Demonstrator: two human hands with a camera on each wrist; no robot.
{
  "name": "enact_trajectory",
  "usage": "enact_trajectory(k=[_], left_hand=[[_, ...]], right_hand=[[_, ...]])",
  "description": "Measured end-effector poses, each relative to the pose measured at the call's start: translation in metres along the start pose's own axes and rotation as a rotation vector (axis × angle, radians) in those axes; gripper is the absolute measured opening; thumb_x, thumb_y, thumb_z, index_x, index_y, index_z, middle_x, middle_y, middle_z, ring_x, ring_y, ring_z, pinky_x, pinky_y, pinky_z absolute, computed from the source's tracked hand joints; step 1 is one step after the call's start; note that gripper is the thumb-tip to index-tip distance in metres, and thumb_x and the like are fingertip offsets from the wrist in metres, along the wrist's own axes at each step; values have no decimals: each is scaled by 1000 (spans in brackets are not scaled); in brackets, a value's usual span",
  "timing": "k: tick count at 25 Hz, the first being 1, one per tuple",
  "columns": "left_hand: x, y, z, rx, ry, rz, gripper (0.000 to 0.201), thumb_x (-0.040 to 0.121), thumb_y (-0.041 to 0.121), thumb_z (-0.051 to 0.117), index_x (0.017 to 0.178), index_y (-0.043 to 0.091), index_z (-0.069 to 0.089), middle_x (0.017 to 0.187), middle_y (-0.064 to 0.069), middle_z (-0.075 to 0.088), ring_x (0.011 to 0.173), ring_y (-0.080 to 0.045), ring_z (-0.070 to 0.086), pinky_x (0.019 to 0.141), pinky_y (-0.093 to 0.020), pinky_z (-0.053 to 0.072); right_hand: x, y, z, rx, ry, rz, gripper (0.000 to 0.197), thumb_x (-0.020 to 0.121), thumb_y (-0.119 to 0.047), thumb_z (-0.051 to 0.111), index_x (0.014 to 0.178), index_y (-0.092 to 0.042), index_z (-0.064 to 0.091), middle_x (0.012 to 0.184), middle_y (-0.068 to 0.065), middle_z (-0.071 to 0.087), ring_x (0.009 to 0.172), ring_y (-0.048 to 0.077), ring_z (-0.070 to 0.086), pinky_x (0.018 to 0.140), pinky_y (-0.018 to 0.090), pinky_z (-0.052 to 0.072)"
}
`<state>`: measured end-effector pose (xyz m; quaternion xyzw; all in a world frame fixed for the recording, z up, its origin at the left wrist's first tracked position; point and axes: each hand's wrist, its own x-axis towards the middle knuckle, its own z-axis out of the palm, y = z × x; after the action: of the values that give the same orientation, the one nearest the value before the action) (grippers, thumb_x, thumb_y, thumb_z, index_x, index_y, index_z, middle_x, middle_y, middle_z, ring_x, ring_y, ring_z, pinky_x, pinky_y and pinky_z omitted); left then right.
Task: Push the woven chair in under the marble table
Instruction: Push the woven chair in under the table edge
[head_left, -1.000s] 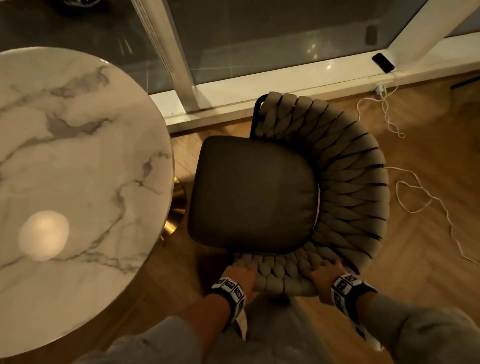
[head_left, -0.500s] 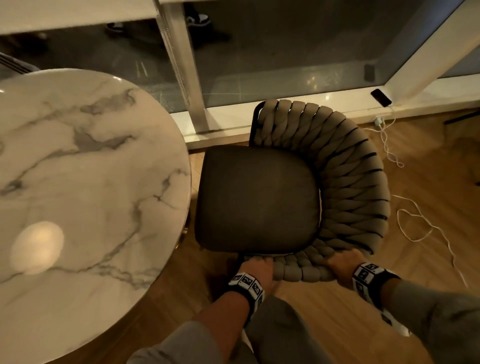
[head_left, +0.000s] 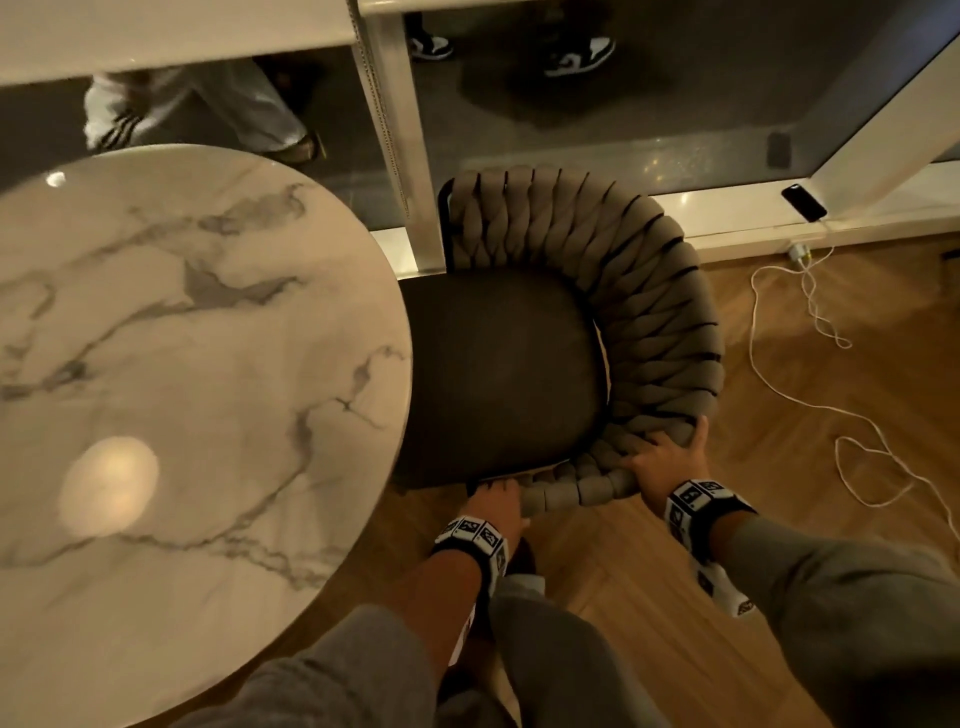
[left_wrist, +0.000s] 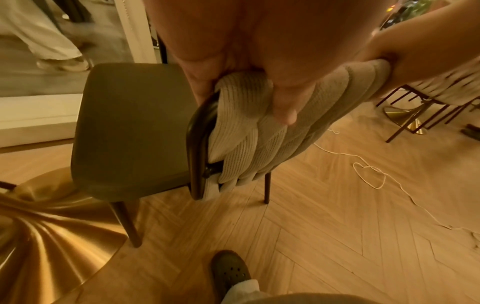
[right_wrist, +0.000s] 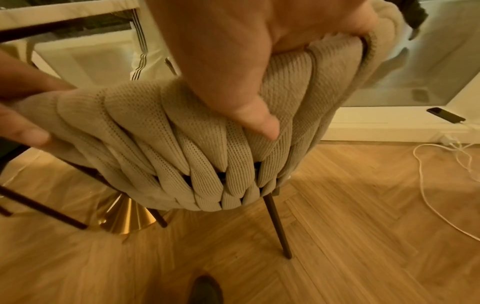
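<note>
Seat front of the woven chair (head_left: 582, 332) now lies just under the rim of the marble table (head_left: 197, 395), where half a second ago a strip of floor separated them; by my judgement the push is partly done, with most of the seat yet to go under. Left hand (head_left: 496, 501) and right hand (head_left: 667, 460) both curl round the woven backrest rim. No brand or legible writing seen; wristbands (head_left: 696, 501) show only block patterns.

You are seeing the counter (head_left: 197, 338) rim overlapping the chair (head_left: 649, 291) seat, its gold base (left_wrist: 39, 236) standing by the front leg, a cable (head_left: 810, 395) trailing over open floor on your right
</note>
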<state>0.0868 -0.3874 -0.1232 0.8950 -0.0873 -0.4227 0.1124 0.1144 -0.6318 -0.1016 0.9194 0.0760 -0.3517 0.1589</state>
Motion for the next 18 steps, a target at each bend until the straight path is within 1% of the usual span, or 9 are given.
enact_trajectory(k=[4,6,7,9,11,13,14,16,18], left_hand=[[-13,-19,6,-303,114,15,42,90,19,53,131,17,53,134,-7,56,124,-26,53,110,-37,41],[-15,-26,-1,-723,218,-191,39,91,16,49,130,13,55,131,-9,56,119,-29,55,105,-34,43],[-13,-27,-5,-964,205,-369,40,95,19,47,132,8,52,133,-11,53,117,-31,54,101,-35,43],[-7,-22,-6,-1509,-38,-599,52,97,37,46,137,4,45,139,-16,49,121,-35,54,92,-39,47],[0,-15,-1,-1817,-141,-633,59,93,45,53,134,4,46,137,-18,53,112,-36,59,84,-39,55],[12,-13,10,-1839,-102,-626,59,90,30,62,139,2,46,138,-20,55,100,-34,63,73,-36,61],[14,-14,13,-1837,-98,-623,59,89,24,62,140,1,45,139,-21,55,99,-33,64,70,-35,61],[15,-18,18,-1819,-85,-643,56,89,16,59,140,0,44,140,-23,53,108,-35,64,66,-34,61],[7,-27,20,-1808,-91,-657,52,90,15,56,139,0,45,139,-23,54,119,-37,61,65,-35,61]], right_hand=[[2,2,0,74,-32,-51,51,86,-44,60,133,-57,43,154,-15,37,144,21,30,103,85,-5],[-1,16,-4,293,41,-43,47,83,-36,64,127,-51,53,153,-10,39,146,22,26,112,78,-1],[-4,24,-8,477,149,13,50,81,-32,67,126,-49,53,154,-4,39,145,26,25,116,73,10],[-2,38,-14,865,372,343,72,77,-29,75,139,-41,40,156,9,32,142,36,24,113,64,31],[19,49,-5,1294,309,668,97,75,-33,81,150,-29,21,154,18,34,134,45,39,105,64,43],[55,59,28,1515,149,729,87,73,-28,80,144,-19,31,135,26,55,106,46,62,83,68,56],[73,65,49,1548,105,715,77,74,-24,77,138,-15,36,127,25,60,97,44,64,76,67,58],[71,59,53,1507,28,710,70,79,-18,73,138,-12,35,127,19,59,100,44,61,81,63,58],[51,42,52,1578,68,706,69,82,-13,73,139,-11,34,125,16,56,110,46,59,88,59,56]])
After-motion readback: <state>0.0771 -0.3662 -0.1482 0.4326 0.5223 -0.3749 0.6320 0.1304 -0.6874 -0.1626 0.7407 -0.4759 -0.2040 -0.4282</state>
